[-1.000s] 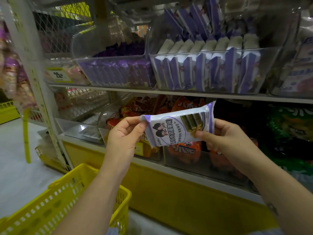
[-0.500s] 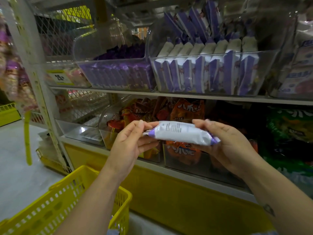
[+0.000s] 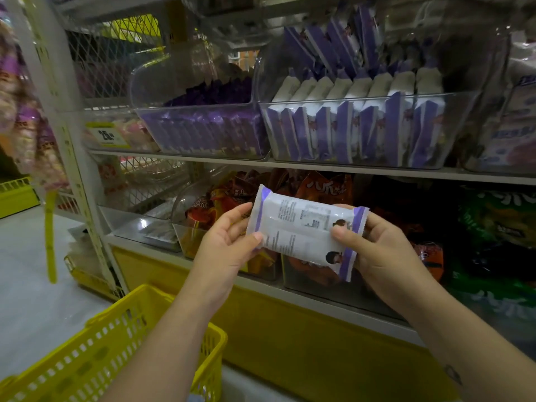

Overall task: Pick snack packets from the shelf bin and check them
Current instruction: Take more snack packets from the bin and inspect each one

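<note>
White-purple packet (image 3: 301, 227) centre frame, printed back facing us, pinched at both ends by our left hand (image 3: 229, 250) and right hand (image 3: 380, 256). One picked, check underway; bin (image 3: 362, 97) upper right holds plenty more.

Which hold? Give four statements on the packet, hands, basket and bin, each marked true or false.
The left hand and the right hand both hold the packet. True.
The packet's back, with small print, faces the camera. True.
The yellow basket stands on a shelf. False: it is at lower left, lower than the hands.
The clear bin of matching packets is below the hands. False: it is on the shelf above.
</note>
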A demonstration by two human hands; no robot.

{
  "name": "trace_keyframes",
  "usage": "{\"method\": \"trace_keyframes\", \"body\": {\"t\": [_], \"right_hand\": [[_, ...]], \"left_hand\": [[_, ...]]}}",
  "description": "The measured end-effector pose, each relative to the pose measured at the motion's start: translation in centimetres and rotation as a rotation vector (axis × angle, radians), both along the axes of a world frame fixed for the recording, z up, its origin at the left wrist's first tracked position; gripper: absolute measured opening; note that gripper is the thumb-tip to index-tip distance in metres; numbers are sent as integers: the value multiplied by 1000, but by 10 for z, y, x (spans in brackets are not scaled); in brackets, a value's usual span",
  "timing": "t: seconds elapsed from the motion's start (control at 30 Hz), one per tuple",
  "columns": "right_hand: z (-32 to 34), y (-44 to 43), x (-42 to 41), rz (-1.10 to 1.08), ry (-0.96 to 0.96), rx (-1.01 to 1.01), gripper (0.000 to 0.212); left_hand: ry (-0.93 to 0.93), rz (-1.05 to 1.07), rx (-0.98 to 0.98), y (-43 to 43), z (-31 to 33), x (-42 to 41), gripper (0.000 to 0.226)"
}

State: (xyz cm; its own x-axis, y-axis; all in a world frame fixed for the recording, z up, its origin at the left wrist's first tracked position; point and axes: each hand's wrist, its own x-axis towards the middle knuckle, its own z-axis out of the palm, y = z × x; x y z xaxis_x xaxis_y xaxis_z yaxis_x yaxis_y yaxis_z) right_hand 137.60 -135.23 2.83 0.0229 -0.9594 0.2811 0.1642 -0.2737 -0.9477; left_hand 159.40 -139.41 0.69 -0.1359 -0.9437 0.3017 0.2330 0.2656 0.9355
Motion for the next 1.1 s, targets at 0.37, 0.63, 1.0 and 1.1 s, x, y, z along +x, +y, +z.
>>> {"method": "trace_keyframes", "body": {"t": [0.37, 0.63, 1.0, 1.1], "right_hand": [[-1, 5, 8, 77, 189, -152, 35], [-2, 6, 3, 315, 238, 33, 31], [-5, 10, 25, 252, 30, 133, 43], [-7, 8, 29, 221, -28, 131, 52]], "left_hand": [[84, -112, 37, 6, 1, -7, 42], [88, -136, -148, 8, 9, -5, 38], [103, -122, -90, 15, 7, -24, 53], [10, -153, -103, 17, 5, -28, 49]]}}
